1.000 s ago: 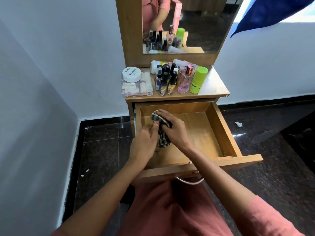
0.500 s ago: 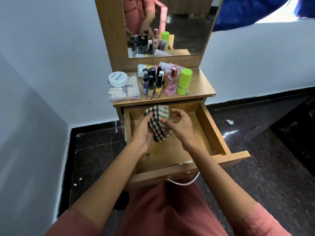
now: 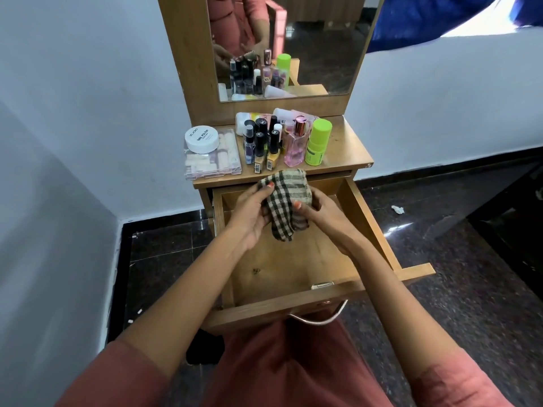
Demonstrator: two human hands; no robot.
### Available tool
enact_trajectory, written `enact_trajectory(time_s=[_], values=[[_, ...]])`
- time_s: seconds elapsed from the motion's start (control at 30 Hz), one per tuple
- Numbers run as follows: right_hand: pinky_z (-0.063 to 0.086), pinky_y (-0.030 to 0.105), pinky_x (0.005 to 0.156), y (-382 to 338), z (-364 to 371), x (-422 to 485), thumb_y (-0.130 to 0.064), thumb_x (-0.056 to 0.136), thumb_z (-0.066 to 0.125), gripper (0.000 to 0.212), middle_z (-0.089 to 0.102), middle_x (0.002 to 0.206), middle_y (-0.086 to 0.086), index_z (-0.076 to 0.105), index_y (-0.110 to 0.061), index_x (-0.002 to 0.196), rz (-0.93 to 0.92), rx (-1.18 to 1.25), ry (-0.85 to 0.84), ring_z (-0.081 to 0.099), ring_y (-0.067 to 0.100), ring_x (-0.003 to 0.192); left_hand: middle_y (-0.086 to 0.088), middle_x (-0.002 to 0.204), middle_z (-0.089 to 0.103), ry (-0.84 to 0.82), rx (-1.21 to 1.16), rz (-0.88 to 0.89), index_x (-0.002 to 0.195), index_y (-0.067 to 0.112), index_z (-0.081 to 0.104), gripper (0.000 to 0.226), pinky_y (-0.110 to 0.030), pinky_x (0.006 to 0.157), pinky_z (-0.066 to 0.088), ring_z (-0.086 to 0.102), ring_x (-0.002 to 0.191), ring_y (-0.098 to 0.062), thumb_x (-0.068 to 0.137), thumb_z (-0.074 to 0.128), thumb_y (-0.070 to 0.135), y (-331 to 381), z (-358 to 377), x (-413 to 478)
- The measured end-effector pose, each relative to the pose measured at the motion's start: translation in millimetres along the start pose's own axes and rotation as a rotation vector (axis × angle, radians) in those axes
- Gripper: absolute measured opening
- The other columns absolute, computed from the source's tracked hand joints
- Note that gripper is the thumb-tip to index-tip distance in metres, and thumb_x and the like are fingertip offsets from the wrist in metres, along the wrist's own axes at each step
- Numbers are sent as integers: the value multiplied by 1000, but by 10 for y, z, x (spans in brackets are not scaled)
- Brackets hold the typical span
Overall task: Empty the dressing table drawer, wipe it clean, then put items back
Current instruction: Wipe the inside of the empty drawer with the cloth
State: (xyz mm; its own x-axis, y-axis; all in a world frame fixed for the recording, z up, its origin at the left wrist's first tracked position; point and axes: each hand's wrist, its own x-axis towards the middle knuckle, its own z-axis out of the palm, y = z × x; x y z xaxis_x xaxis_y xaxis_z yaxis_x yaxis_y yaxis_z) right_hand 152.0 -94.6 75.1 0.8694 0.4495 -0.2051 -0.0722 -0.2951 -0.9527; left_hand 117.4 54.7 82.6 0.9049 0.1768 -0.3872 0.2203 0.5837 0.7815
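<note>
Now I see my left hand [image 3: 249, 212] and right hand [image 3: 321, 214] both closed around the bunched black-and-cream checked cloth [image 3: 286, 205], holding it between them above the pulled-out wooden drawer [image 3: 293, 265], whose bare floor lies just below them.

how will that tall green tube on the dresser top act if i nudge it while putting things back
The green tube stands upright, tall and narrow, so it probably tips easily. Being round, it would likely roll. The pink perfume bottle right beside it might get knocked too.
</note>
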Motion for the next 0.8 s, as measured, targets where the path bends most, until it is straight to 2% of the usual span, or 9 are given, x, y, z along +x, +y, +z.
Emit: enact_trajectory(time_s=[0.1, 0.17, 0.23, 0.3, 0.43, 0.53, 0.63, 0.73, 0.8], values=[[51, 24, 85, 35, -84, 60, -32, 75, 70, 57, 63, 115, -1, 49, -14, 125, -18, 42, 73, 60, 11, 107, -4, 94, 64, -56, 50, -6, 113, 5, 56, 22, -22, 67, 54, 61, 83, -13, 93, 47, 7, 46, 159, 48], [51, 31, 89, 39, -167, 91, -29, 72, 73, 63, 62, 119, 5, 47, -12, 127, -11, 93, 125, 60, 16, 108, -4, 94, 63, -65, 58, -3, 116, 3, 53, 25, -23, 72, 52, 60, 84, -13, 93, 46, 6, 74, 286, 90], [52, 32, 86, 22, -253, 95, -34, 61, 75, 76, 62, 116, 7, 43, -11, 126, -7, 150, 178, 62, 18, 104, -5, 91, 62, -58, 75, -6, 107, 3, 54, 17, -25, 76, 50, 59, 83, -14, 93, 45, 4, 96, 409, 129], [54, 33, 82, 19, -343, 92, -30, 60, 75, 74, 64, 109, 9, 38, -13, 121, -25, 218, 238, 65, 18, 94, -4, 88, 60, -59, 96, -25, 97, 6, 55, 10, -31, 83, 48, 58, 86, -16, 92, 45, 3, 89, 527, 166], [57, 20, 63, 102, -577, 107, -8, 83, 62, 37, 66, 90, 4, 35, -13, 107, -116, 310, 401, 68, 4, 68, -10, 96, 62, -64, 115, -32, 116, -6, 51, 28, -35, 88, 49, 58, 92, -19, 90, 51, 3, -3, 780, 249], [55, 16, 56, 119, -746, 153, -3, 88, 55, 25, 63, 84, 3, 37, -21, 90, -148, 264, 489, 65, -1, 60, -19, 110, 59, -54, 248, 19, 104, 4, 47, 24, -44, 94, 49, 59, 100, -26, 84, 60, 1, -137, 964, 305], [54, 21, 61, 69, -895, 239, -2, 91, 50, 28, 61, 87, 5, 36, -26, 84, -167, 182, 490, 64, 2, 65, -5, 89, 55, -124, 465, 132, 79, 19, 42, 30, -31, 79, 48, 54, 81, -16, 80, 62, -3, -213, 1105, 363], [50, 35, 79, -3, -1030, 391, -4, 91, 50, 30, 58, 105, 16, 36, -29, 85, -171, 80, 527, 61, 19, 85, -12, 105, 62, -229, 617, 240, 92, 5, 61, 20, -18, 81, 46, 53, 91, -15, 80, 57, -10, -149, 1200, 461], [46, 34, 79, -81, -1115, 547, -7, 91, 50, 26, 56, 111, 20, 35, -27, 91, -171, 11, 569, 58, 20, 86, -17, 118, 62, -279, 684, 274, 103, -1, 64, 29, -26, 90, 47, 57, 100, -19, 79, 53, -13, -81, 1273, 562]])
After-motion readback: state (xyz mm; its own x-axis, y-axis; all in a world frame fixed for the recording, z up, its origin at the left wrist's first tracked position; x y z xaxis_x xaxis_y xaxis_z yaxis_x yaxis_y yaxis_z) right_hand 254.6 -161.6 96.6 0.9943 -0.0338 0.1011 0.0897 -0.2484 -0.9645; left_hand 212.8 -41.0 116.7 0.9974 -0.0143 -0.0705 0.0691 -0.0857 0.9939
